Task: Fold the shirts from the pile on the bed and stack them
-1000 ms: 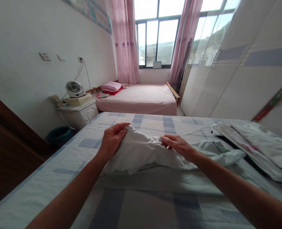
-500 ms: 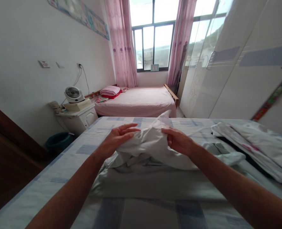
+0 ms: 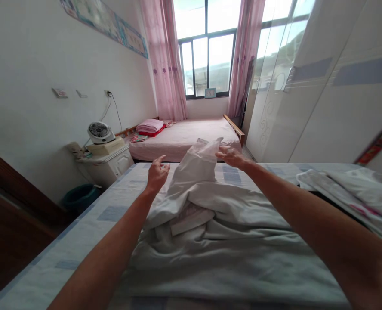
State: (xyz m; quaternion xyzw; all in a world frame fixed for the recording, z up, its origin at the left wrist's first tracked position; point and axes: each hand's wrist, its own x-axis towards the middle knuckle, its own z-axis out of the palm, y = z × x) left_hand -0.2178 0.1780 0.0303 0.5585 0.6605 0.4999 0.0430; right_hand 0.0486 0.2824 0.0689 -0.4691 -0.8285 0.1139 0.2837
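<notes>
A white garment (image 3: 239,202), perhaps a shirt, lies rumpled across the near bed (image 3: 112,212). One narrow end of it, like a sleeve with a thin pale edge, is raised toward the far side. My right hand (image 3: 232,157) pinches that raised end at its right edge, its arm stretched over the cloth. My left hand (image 3: 158,173) hovers just left of the lifted part, fingers curved and apart with nothing in them. A pale band of cloth, like a cuff or placket, shows among the folds in the middle.
A pile of white clothes (image 3: 355,193) lies on the bed's right side. Beyond stands a pink bed (image 3: 197,133) with folded bedding (image 3: 149,126). At left are a nightstand (image 3: 113,161) with a fan (image 3: 100,131) and a green bin (image 3: 80,196). A white wardrobe (image 3: 307,112) lines the right.
The garment's end has been raised and stretched away from me, with my right hand moving up and forward on it. My left hand has come away from the cloth to the left.
</notes>
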